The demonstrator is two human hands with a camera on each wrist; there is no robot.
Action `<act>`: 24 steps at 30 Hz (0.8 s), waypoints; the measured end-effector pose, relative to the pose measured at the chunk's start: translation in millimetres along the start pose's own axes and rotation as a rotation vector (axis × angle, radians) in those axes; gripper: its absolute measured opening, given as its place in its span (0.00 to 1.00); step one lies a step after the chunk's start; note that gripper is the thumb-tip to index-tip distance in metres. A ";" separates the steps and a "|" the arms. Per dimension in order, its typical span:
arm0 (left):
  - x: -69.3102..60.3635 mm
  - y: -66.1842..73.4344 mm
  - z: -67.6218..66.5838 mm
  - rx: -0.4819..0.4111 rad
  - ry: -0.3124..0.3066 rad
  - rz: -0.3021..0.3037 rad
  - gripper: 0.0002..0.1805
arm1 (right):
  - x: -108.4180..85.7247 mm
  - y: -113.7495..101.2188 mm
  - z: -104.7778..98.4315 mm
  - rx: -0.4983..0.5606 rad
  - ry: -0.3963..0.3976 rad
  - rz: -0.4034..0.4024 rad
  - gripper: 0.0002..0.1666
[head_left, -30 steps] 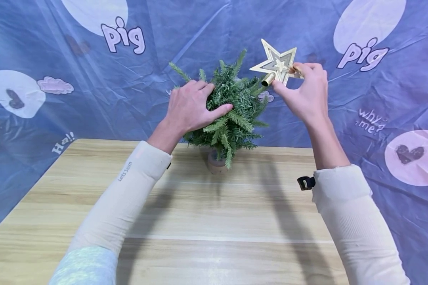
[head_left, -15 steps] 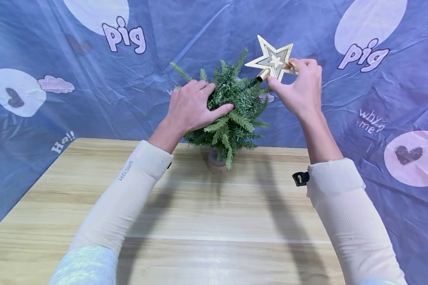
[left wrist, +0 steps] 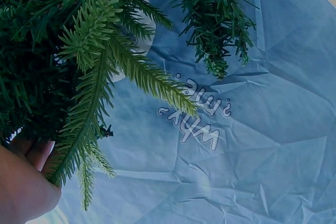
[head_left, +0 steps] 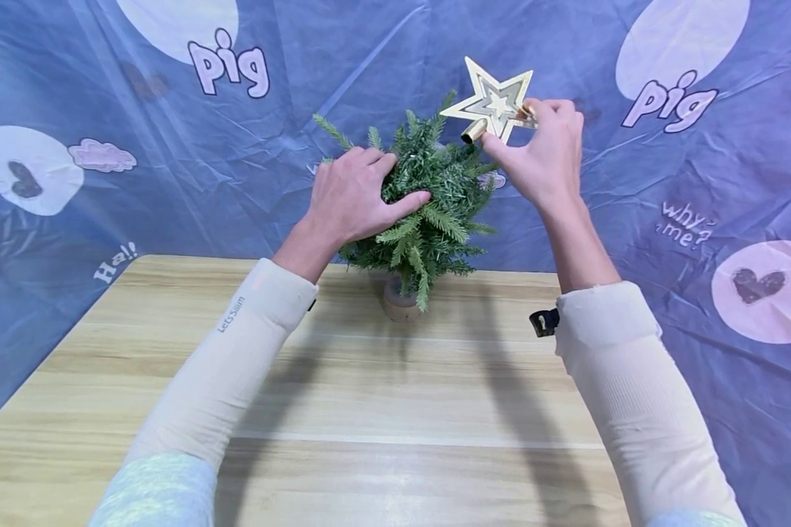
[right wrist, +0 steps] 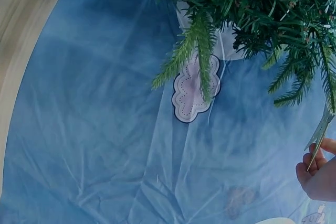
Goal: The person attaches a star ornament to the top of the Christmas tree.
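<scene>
A small green artificial tree [head_left: 435, 212] stands upright near the table's back edge, its round base [head_left: 402, 300] below the branches. My left hand [head_left: 352, 194] grips its upper left foliage, the fingertips partly hidden among the branches. In the left wrist view, that hand [left wrist: 23, 182] shows beside the tree's sprigs [left wrist: 94, 87]. My right hand [head_left: 547, 157] pinches a gold star [head_left: 497, 102] with a short hollow tube, held just above and right of the tree's top. The right wrist view shows this hand [right wrist: 320, 174] with the star [right wrist: 320, 129] edge-on beside the branches [right wrist: 262, 14].
The wooden table [head_left: 369, 395] spreads in front of the tree. Behind it and at both sides hangs a blue printed cloth [head_left: 343, 66], wrinkled, close to the table's back edge.
My right hand has carried the star leftward and slightly up, nearer to the tree's top. The left hand and the tree have stayed practically where they were.
</scene>
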State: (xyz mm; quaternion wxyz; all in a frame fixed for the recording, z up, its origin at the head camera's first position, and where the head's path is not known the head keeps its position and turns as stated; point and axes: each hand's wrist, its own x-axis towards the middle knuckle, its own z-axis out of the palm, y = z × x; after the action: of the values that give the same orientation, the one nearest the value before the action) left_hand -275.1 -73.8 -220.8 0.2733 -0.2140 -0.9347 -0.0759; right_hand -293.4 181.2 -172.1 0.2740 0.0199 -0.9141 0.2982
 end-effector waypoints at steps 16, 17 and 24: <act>-0.7 -2.0 -1.5 0.004 -0.003 0.004 0.51 | 2.2 -12.8 10.0 -0.017 -0.025 0.036 0.45; -0.7 -2.0 -1.6 0.004 -0.003 0.004 0.51 | 2.5 -13.6 10.5 -0.019 -0.023 0.035 0.45; 0.2 -0.9 -2.1 0.010 -0.031 0.000 0.52 | 5.4 -18.9 13.6 -0.038 -0.032 0.020 0.44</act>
State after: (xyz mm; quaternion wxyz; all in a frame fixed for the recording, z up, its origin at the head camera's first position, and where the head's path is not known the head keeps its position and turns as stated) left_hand -274.6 -75.1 -218.9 0.2599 -0.2137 -0.9392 -0.0682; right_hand -300.8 158.8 -168.4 0.2564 0.0104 -0.9241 0.2831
